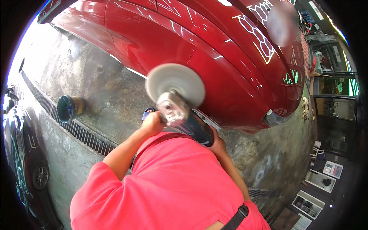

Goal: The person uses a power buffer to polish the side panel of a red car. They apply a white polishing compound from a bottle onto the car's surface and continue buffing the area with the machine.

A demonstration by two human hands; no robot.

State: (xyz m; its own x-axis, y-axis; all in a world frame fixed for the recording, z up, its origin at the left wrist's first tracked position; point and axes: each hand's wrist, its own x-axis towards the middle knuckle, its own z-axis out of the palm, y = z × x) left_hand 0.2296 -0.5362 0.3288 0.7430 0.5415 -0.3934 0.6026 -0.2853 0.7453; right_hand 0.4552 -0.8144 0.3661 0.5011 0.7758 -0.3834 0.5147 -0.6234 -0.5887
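Note:
A rotary polisher (192, 123) with a dark body and metal gear head is held in front of me in both hands. My left hand (153, 123) grips it beside the gear head, probably on a side handle that the fingers hide. Around the rear of the body my right hand (217, 141) is closed. The round whitish polishing pad (175, 82) looks motion-blurred and lies at the side panel of a red car (224, 97). Whether the whole pad face touches the paint cannot be seen.
A dark bucket (65, 108) stands on the wet concrete floor (95, 74) near a drain grate (89, 135). Another car (28, 161) is parked at the far left. White shelf boxes (320, 180) line the right wall. A blurred round patch covers part of the upper right.

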